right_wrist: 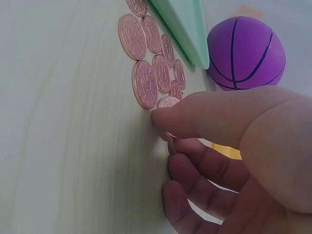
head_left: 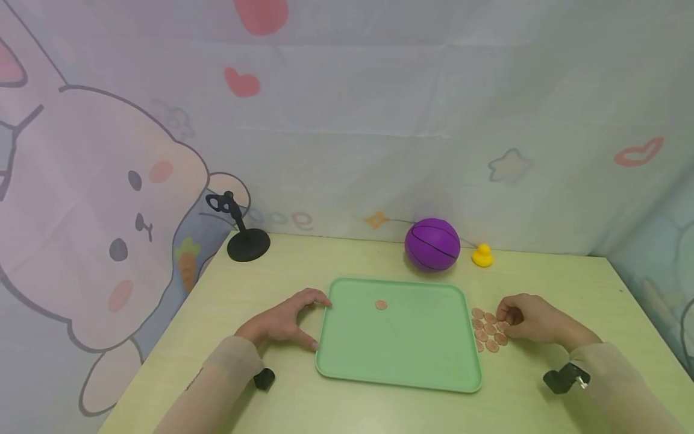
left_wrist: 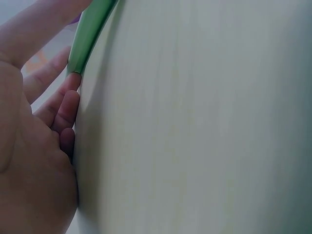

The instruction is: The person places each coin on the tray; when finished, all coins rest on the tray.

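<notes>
A light green tray (head_left: 398, 343) lies on the table with one copper coin (head_left: 381, 305) on it, near its far side. My left hand (head_left: 284, 319) is at the tray's left edge, thumb and fingers spread apart and touching the rim. Several more copper coins (head_left: 490, 329) lie flat in a cluster just right of the tray. Over the cluster's right side, my right hand (head_left: 534, 319) has thumb and index finger around a coin (right_wrist: 168, 102), which the thumb partly hides in the right wrist view. A coin's edge (right_wrist: 171, 146) shows beside the index fingertip.
Behind the tray sits a purple ball (head_left: 432, 245) with black lines, and a yellow rubber duck (head_left: 482, 255) is right of it. A black stand (head_left: 248, 244) with a round base is at the table's back left. A printed cloth (head_left: 347, 120) hangs behind the table.
</notes>
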Tool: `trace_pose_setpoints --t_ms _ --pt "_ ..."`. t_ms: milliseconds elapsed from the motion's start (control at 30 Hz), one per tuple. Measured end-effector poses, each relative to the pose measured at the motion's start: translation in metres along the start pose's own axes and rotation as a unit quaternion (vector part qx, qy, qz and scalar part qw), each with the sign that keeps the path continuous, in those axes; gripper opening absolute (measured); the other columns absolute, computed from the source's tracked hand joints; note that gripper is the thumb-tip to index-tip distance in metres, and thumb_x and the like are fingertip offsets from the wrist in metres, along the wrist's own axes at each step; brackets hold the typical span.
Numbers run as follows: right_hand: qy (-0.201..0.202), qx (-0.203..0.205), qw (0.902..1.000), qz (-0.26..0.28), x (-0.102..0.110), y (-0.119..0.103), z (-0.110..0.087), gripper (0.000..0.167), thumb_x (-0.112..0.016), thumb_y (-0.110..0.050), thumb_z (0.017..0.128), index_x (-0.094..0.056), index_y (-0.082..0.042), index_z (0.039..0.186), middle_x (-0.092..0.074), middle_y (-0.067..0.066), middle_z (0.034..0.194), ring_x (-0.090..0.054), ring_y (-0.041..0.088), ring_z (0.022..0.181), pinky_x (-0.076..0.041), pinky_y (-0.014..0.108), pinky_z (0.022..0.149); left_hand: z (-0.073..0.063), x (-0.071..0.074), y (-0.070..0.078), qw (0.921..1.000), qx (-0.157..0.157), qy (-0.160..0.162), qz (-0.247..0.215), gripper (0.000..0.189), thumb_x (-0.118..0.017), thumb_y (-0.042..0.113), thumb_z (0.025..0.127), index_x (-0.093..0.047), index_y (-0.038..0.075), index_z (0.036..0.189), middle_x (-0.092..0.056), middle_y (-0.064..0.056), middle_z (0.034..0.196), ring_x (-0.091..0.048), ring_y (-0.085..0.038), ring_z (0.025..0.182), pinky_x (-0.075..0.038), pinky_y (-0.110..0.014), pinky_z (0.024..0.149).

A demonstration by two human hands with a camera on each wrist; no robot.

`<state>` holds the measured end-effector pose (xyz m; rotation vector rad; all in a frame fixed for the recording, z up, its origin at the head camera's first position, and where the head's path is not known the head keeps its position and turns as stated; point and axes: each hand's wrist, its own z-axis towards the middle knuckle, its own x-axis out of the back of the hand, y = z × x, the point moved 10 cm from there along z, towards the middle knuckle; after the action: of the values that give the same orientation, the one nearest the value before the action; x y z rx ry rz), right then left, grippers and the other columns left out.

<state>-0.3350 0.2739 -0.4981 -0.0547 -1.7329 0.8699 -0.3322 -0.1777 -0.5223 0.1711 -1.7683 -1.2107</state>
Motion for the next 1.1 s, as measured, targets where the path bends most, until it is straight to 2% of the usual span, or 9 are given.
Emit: trace_pose_setpoints --t_ms 367,700,900,1100 --pt "0.015 0.009 0.9999 0.000 0.0038 -0.0017 0.0008 0.023 -0.082 0.000 0.079 -0.068 -0.013 0.093 -0.059 -0.006 0.080 -0.052 0.004 0.073 -0.048 0.023 0.064 0.0005 0.0006 0.0012 1.0000 -0.002 0.000 0.001 0.084 -0.099 0.026 0.070 -0.055 0.018 0.141 -0.044 0.000 0.153 -0.043 -0.025 0.138 -0.032 -0.052 0.121" --pt "0.015 0.008 0.9991 0.039 0.0032 -0.0001 -0.0004 0.021 -0.080 0.001 0.083 -0.071 -0.013 0.096 -0.061 -0.005 0.083 -0.054 0.005 0.076 -0.051 0.023 0.066 0.0003 -0.0002 0.0038 0.9999 -0.016 -0.001 0.002 0.082 -0.098 0.027 0.073 -0.054 0.016 0.142 -0.044 -0.004 0.153 -0.044 -0.028 0.138 -0.034 -0.052 0.120" --pt "0.002 0.001 0.9988 0.048 0.0012 0.0020 -0.0016 0.016 -0.080 -0.005 0.089 -0.077 -0.009 0.105 -0.072 -0.001 0.094 -0.062 0.006 0.081 -0.057 0.023 0.072 0.0006 0.0002 0.0012 1.0000 -0.006 0.001 0.005 0.084 -0.099 0.028 0.071 -0.055 0.019 0.142 -0.044 0.000 0.153 -0.043 -0.024 0.137 -0.034 -0.049 0.120" --pt "-0.008 -0.003 0.9984 0.056 0.0000 0.0049 -0.0028 0.022 -0.083 -0.008 0.088 -0.079 -0.005 0.109 -0.076 0.003 0.104 -0.068 0.008 0.085 -0.059 0.024 0.074 0.0003 0.0002 0.0017 0.9999 -0.010 0.002 0.005 0.083 -0.098 0.028 0.072 -0.055 0.019 0.142 -0.044 -0.001 0.152 -0.044 -0.026 0.137 -0.034 -0.050 0.120"
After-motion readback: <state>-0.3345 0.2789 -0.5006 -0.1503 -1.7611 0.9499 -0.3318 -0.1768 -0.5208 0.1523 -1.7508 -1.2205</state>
